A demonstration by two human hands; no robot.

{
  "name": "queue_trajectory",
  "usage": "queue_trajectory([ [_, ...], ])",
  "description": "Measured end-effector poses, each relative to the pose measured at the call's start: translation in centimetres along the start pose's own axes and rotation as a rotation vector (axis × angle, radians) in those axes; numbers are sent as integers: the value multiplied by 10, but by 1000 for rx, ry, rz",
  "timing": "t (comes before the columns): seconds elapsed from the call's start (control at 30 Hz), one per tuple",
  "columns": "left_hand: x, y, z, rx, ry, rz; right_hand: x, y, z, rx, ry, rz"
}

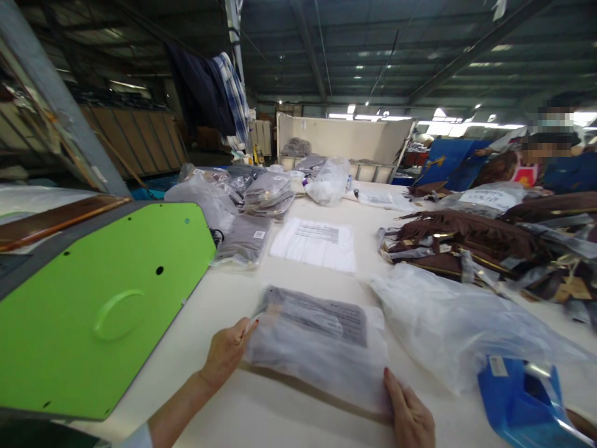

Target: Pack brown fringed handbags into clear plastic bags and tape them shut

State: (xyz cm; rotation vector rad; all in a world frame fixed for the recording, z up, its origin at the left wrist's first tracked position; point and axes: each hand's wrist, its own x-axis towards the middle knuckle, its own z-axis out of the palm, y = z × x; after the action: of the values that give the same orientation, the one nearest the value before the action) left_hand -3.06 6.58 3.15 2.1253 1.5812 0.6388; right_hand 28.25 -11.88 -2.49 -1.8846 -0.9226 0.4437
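Note:
A frosted plastic bag (321,367) with a folded grey item inside and printed text on its face is held just over the white table (224,410). My left hand (222,356) pinches the bag's left edge between thumb and fingers. At the lower right corner, my right hand (410,410) grips the edge, its fingertips partly hidden. Beyond the bag lies a white printed packet (317,242). Left of that packet is a bagged grey item (245,239) with a barcode label.
A green machine panel (140,280) stands at the left. To the right are a crumpled clear plastic bag (433,317), a blue tape dispenser (517,398) and a heap of brown fringed goods (461,239). More bagged goods (268,190) are piled behind. Another person works at the far right.

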Motion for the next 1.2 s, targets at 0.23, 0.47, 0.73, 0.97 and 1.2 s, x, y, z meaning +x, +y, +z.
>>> queue_trajectory([
  [0.23,14,4,4,298,-17,75,-1,8,8,-227,26,-279],
  [0.47,15,17,6,476,-109,26,3,-8,18,-353,113,-196],
  [0.73,23,18,5,523,-168,-76,15,-10,20,-683,2,-262],
  [0.97,19,24,3,542,-178,-107,16,-18,22,-757,-40,-175],
  [1.2,16,26,3,600,-162,-120,12,-25,24,-795,-49,-65],
])
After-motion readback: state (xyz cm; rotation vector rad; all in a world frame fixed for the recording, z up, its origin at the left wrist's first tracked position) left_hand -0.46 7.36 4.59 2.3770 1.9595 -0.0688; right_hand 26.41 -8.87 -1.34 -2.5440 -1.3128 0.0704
